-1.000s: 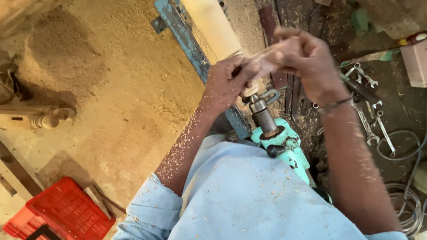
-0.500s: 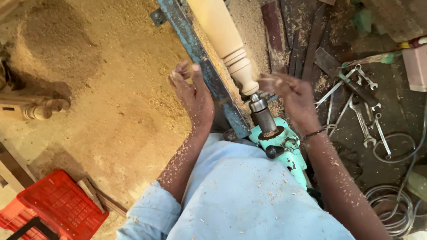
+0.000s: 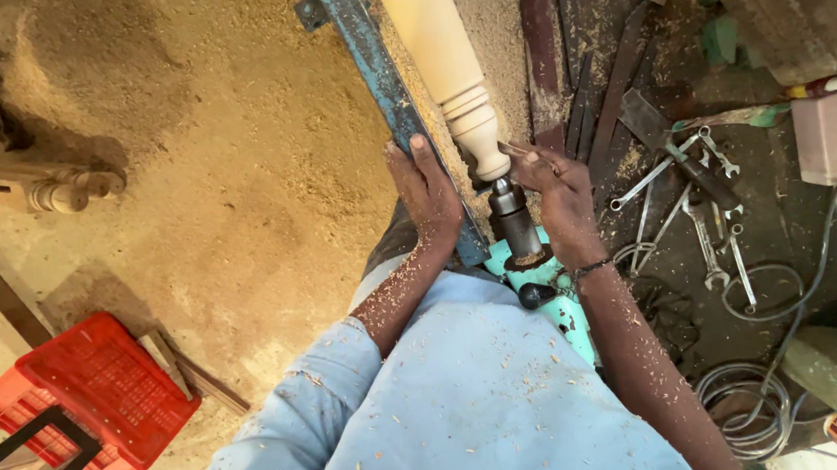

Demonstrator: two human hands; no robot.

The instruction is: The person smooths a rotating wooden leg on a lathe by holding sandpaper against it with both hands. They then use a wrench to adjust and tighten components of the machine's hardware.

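A pale turned wooden spindle (image 3: 434, 38) is mounted on a lathe, its narrow beaded end against a dark metal centre (image 3: 514, 220) on a teal tailstock (image 3: 566, 308). My left hand (image 3: 426, 195) lies flat on the blue lathe rail (image 3: 366, 52) just left of the spindle's end, holding nothing. My right hand (image 3: 561, 196) is on the other side, fingers closed on a small thin brown piece (image 3: 514, 148) whose tip touches the spindle's end. Both forearms and my blue shirt are flecked with shavings.
Sawdust (image 3: 236, 159) covers the ground to the left. Wrenches (image 3: 702, 215) and flat metal tools lie to the right, with a pinkish box (image 3: 828, 128) and coiled cable (image 3: 744, 399). A red crate (image 3: 106, 394) sits at lower left, another turned wooden piece (image 3: 52, 187) at far left.
A second ago both hands were together above the spindle's end. They have separated and lowered: the left onto the blue rail, the right to the spindle's narrow end.
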